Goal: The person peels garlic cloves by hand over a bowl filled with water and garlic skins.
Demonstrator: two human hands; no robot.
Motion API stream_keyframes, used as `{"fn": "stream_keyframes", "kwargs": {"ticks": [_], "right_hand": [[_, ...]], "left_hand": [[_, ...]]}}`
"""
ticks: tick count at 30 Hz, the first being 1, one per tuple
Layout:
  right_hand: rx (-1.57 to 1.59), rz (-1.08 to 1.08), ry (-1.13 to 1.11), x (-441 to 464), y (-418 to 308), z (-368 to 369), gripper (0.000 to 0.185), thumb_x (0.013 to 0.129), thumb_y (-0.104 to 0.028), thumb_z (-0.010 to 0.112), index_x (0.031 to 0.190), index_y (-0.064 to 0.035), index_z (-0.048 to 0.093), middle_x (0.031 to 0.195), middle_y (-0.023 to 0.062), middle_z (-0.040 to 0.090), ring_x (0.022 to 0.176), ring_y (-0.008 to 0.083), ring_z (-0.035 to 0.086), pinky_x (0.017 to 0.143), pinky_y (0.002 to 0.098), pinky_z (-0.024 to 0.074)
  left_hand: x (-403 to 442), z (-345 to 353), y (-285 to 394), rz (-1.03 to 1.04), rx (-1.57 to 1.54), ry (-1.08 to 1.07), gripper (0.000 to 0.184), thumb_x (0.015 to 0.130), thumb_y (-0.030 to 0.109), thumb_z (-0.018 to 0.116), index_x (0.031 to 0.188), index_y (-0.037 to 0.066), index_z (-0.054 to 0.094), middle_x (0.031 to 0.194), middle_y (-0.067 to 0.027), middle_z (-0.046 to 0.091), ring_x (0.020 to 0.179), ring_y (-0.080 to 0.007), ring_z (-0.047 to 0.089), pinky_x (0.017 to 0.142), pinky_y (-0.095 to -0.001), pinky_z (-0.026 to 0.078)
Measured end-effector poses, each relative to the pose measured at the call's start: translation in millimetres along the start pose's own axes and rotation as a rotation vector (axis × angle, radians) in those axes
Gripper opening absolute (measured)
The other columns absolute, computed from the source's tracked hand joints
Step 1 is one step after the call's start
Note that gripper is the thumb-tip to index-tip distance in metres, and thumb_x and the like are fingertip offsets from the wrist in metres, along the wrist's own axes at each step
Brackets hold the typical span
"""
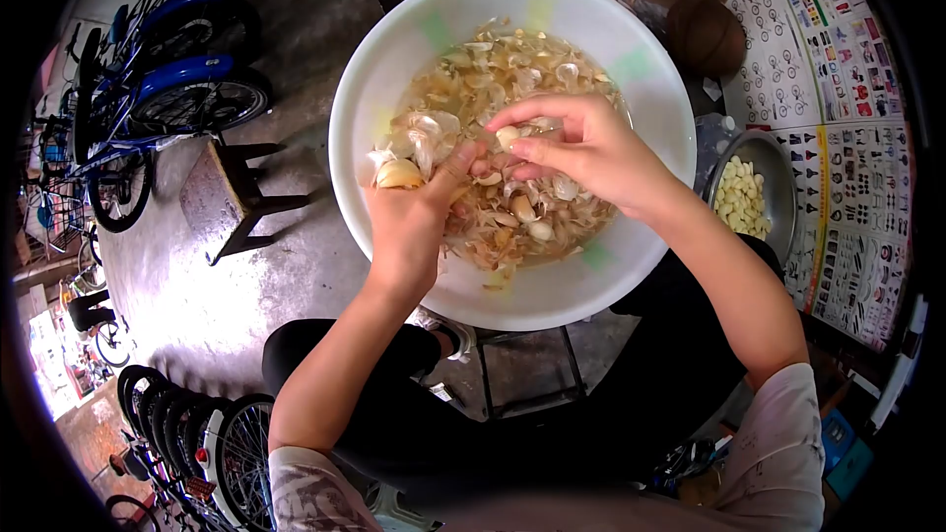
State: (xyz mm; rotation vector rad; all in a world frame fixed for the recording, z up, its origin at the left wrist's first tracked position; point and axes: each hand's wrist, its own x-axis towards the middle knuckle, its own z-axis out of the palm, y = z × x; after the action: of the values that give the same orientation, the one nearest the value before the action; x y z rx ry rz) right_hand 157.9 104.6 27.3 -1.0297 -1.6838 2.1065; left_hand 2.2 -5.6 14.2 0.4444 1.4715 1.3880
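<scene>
While the left hand (412, 212) curls round some garlic (398, 174), the right hand (588, 155) pinches a clove (506, 138) over the basin (394, 59).

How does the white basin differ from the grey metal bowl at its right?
The white basin looks much wider than the grey metal bowl. The basin holds mostly loose garlic skins; the bowl, pale peeled cloves. The left hand and right hand are over the basin, not the bowl. Both containers are round and open.
</scene>
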Motion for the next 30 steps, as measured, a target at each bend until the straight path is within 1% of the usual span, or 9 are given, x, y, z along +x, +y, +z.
{"fn": "stream_keyframes", "kwargs": {"ticks": [5, 10, 16, 19, 21, 22, 26, 28, 30], "right_hand": [[0.088, 0.021, -0.026, 0, 2, -7, 0.024, 0.097, -0.009, 0.059, 0.118, -0.0005, 0.064, 0.106, 0.0086, 0.07, 0.094, 0.0138, 0.068, 0.076, 0.0245, 0.0567], [0.08, 0.031, -0.025, 1, 1, -8, 0.025, 0.097, -0.008, 0.058, 0.12, 0.0008, 0.061, 0.107, 0.0086, 0.069, 0.094, 0.0132, 0.068, 0.076, 0.0239, 0.0549], [0.182, 0.095, -0.127, 0, -3, -12, 0.017, 0.099, -0.016, 0.057, 0.106, -0.001, 0.061, 0.105, 0.007, 0.068, 0.094, 0.0154, 0.069, 0.075, 0.0267, 0.0551], [-0.06, 0.138, -0.083, 2, 8, -10, 0.021, 0.097, -0.021, 0.059, 0.1, -0.0004, 0.06, 0.098, 0.01, 0.07, 0.093, 0.0216, 0.07, 0.075, 0.033, 0.0547], [-0.991, -0.106, 0.039, 0, 19, -13, 0.021, 0.096, -0.021, 0.06, 0.108, -0.0031, 0.057, 0.094, 0.0091, 0.066, 0.088, 0.0179, 0.068, 0.076, 0.0318, 0.0516], [-0.902, -0.023, 0.006, 1, 16, -15, 0.022, 0.094, -0.019, 0.062, 0.109, -0.0028, 0.057, 0.093, 0.0101, 0.066, 0.086, 0.018, 0.067, 0.073, 0.0328, 0.0511], [-0.619, -0.031, -0.027, 5, 20, -22, 0.021, 0.095, -0.018, 0.062, 0.11, -0.0031, 0.059, 0.095, 0.008, 0.066, 0.085, 0.0154, 0.066, 0.071, 0.0302, 0.0513], [-0.128, 0.163, -0.065, 2, 3, -16, 0.022, 0.096, -0.015, 0.06, 0.111, 0.0013, 0.061, 0.1, 0.0104, 0.068, 0.085, 0.0187, 0.068, 0.072, 0.0303, 0.0535], [-0.033, 0.151, -0.08, 2, 0, -15, 0.021, 0.097, -0.014, 0.06, 0.111, 0.0009, 0.061, 0.103, 0.0088, 0.067, 0.084, 0.015, 0.067, 0.072, 0.0273, 0.0532]], "left_hand": [[-1, 2, 6, -0.107, 0.036, 0.034, 0.024, 0.089, 0.014, 0.072, 0.109, 0.004, 0.063, 0.096, -0.004, 0.072, 0.084, -0.0084, 0.067, 0.055, -0.0213, 0.043], [2, 0, 0, -0.059, 0.047, 0.022, 0.023, 0.089, 0.015, 0.071, 0.109, 0.005, 0.063, 0.095, -0.0035, 0.072, 0.082, -0.0079, 0.066, 0.056, -0.0219, 0.043], [4, -2, -2, -0.033, 0.024, 0.036, 0.024, 0.089, 0.015, 0.071, 0.109, 0.004, 0.063, 0.095, -0.0035, 0.072, 0.083, -0.0082, 0.066, 0.056, -0.0226, 0.043], [4, -1, 0, -0.053, 0.014, 0.045, 0.025, 0.089, 0.015, 0.071, 0.11, 0.004, 0.063, 0.095, -0.0037, 0.072, 0.083, -0.0084, 0.066, 0.056, -0.0228, 0.044], [5, -2, 0, -0.064, 0.018, 0.043, 0.025, 0.089, 0.015, 0.072, 0.11, 0.004, 0.063, 0.095, -0.0038, 0.072, 0.084, -0.0085, 0.066, 0.056, -0.0229, 0.044], [5, -2, -1, -0.042, 0.014, 0.039, 0.025, 0.089, 0.015, 0.072, 0.11, 0.004, 0.063, 0.095, -0.0041, 0.072, 0.083, -0.0085, 0.066, 0.056, -0.023, 0.044], [6, -4, -2, -0.056, 0.03, 0.018, 0.025, 0.089, 0.014, 0.073, 0.108, 0.003, 0.063, 0.095, -0.0046, 0.072, 0.082, -0.0086, 0.066, 0.056, -0.0227, 0.044], [5, -2, -1, -0.054, 0.044, 0.014, 0.023, 0.089, 0.013, 0.072, 0.108, 0.003, 0.064, 0.095, -0.0044, 0.071, 0.081, -0.0087, 0.065, 0.056, -0.0227, 0.044], [4, 1, 1, -0.05, 0.058, 0.01, 0.022, 0.089, 0.012, 0.072, 0.107, 0.003, 0.064, 0.094, -0.0041, 0.071, 0.081, -0.0088, 0.065, 0.057, -0.0227, 0.045]]}}
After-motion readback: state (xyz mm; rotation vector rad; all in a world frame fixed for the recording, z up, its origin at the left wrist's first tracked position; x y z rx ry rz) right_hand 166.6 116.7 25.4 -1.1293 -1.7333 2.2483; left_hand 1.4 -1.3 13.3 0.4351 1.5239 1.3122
